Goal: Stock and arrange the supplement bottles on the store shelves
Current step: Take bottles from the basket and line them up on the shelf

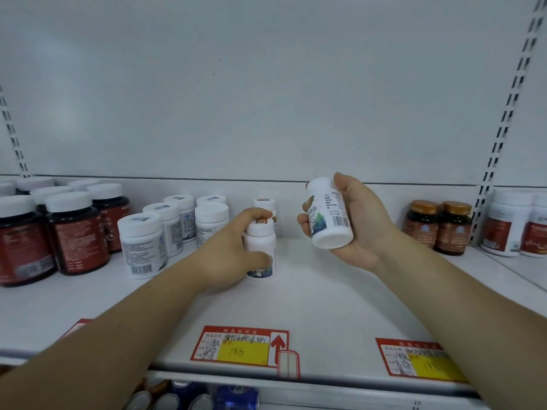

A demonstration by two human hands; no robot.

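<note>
My left hand grips a small white supplement bottle that stands upright on the white shelf, fingers curled over its cap and thumb across its lower label. Behind it stands a second white bottle of the same kind. My right hand holds another white bottle in the air above the shelf, tilted with its base toward me and its cap pointing up and away.
Several white bottles and dark red-labelled jars fill the shelf's left side. Two brown jars with gold caps and white tubs stand at the right. Red and yellow price tags line the front edge. Cans sit below.
</note>
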